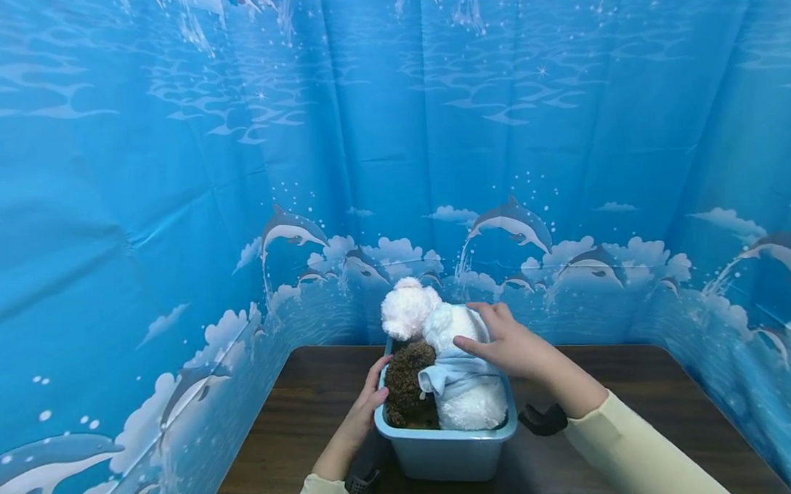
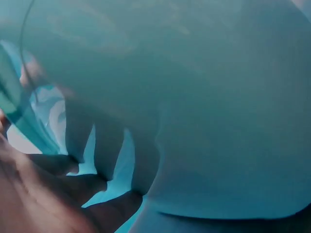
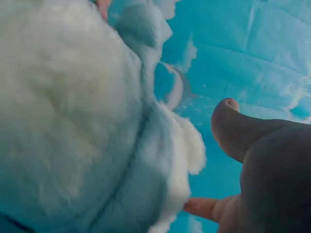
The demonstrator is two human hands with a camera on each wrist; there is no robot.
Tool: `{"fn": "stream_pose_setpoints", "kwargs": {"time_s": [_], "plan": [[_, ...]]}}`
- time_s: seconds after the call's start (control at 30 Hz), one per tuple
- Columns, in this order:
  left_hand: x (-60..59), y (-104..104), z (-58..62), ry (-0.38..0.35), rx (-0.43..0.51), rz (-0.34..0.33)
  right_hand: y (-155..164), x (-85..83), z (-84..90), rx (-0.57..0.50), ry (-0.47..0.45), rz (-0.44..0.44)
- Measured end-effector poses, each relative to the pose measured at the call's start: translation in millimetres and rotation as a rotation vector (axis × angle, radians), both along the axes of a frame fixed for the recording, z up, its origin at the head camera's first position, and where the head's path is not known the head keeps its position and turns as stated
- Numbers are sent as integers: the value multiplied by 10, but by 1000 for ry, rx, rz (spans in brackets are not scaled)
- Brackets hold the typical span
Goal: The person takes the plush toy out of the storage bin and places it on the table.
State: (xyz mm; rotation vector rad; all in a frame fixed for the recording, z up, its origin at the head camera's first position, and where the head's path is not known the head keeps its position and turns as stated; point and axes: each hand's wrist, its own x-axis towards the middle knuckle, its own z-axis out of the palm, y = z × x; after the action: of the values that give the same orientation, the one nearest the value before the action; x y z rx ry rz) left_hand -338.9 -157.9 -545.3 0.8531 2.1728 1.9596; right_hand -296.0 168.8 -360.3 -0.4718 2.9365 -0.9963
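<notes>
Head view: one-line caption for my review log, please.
Right hand rests on white plush in blue bin; left hand touches its side.

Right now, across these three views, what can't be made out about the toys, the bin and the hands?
- Head view: brown plush toy mostly hidden by white plush toy and blue bin wall.
- Left wrist view: blurred; left hand fingers against the bin, contents unseen.
- Right wrist view: right hand cut off; white fur fills the frame.
</notes>
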Motion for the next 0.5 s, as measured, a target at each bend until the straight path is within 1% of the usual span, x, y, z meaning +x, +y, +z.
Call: {"fn": "stream_pose_setpoints", "kwargs": {"time_s": [0.07,0.13,0.3,0.4,0.5], "plan": [[13,24,-25,-12,2,32,-63,-44,-23,-2,-62,11],[21,43,-40,-29,8,50,-124,-85,-42,-2,-99,0],[9,82,-53,-69,29,73,-250,-168,-101,75,-81,-28],[1,97,-65,-74,39,81,-303,-180,-138,119,-68,-54],[-5,107,-79,-69,44,83,-354,-178,-145,126,-66,-98]]}}
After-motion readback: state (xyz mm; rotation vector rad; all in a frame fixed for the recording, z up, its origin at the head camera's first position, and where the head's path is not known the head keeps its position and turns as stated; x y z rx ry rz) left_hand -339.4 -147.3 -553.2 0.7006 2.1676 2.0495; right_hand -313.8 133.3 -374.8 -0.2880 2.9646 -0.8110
